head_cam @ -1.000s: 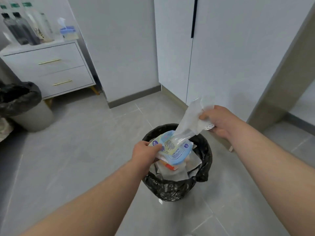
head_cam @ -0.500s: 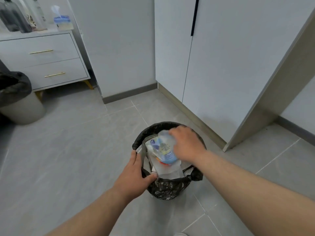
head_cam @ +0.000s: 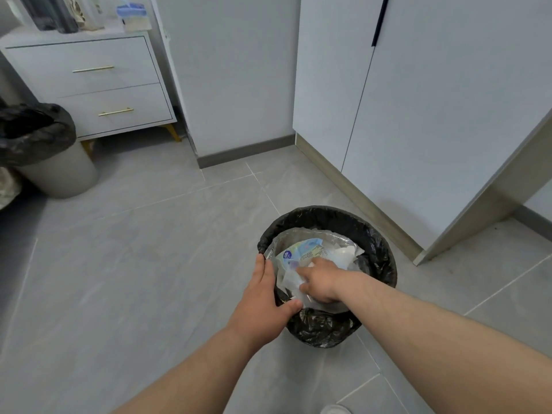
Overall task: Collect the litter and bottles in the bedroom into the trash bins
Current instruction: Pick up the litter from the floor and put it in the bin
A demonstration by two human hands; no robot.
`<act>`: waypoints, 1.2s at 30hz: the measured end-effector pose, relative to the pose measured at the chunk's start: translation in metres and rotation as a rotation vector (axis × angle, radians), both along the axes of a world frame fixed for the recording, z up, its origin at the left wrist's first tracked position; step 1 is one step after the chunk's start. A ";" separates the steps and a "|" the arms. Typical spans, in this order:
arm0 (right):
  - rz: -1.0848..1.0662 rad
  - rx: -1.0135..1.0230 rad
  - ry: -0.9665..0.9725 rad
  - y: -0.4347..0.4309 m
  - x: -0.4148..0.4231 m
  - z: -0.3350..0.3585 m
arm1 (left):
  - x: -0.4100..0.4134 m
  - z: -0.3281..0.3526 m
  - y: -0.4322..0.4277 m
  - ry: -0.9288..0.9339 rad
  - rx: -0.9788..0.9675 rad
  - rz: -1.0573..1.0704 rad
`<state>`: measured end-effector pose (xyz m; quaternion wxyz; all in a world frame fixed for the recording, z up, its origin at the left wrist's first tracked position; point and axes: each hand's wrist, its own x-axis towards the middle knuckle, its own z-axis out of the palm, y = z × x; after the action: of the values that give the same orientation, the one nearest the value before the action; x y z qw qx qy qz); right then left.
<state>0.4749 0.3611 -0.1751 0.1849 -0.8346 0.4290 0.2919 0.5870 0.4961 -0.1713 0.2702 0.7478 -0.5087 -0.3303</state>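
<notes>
Pushing down with the right hand [head_cam: 319,283] on the crumpled clear wrappers [head_cam: 346,255] and the blue-and-yellow printed packet [head_cam: 304,249] inside the black-lined trash bin [head_cam: 328,213], fingertips buried in the plastic, so cannot tell whether closed round it or merely pressing. Resting on the bin's near rim with the left hand [head_cam: 263,297], fingers straight along the outside, thumb laid over the edge. Farther off on the grey tiled floor [head_cam: 134,264]: a second bin [head_cam: 59,174] with a black liner, beside a white two-drawer nightstand [head_cam: 98,85] bearing bottles [head_cam: 64,16] and a tissue box [head_cam: 134,20].
</notes>
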 end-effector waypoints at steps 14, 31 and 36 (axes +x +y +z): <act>0.023 -0.435 -0.290 0.036 0.072 0.106 | 0.117 0.050 0.127 -0.146 0.048 0.368; 0.062 0.173 0.084 0.241 0.050 -0.143 | 0.139 -0.147 0.254 -0.329 0.676 -0.051; 0.243 0.159 0.021 0.268 0.034 -0.152 | 0.130 -0.162 0.259 -0.388 0.612 -0.149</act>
<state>0.5085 0.6288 -0.3271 0.2092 -0.8601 0.3025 0.3536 0.7171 0.7555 -0.3337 -0.0922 0.8036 -0.4811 -0.3381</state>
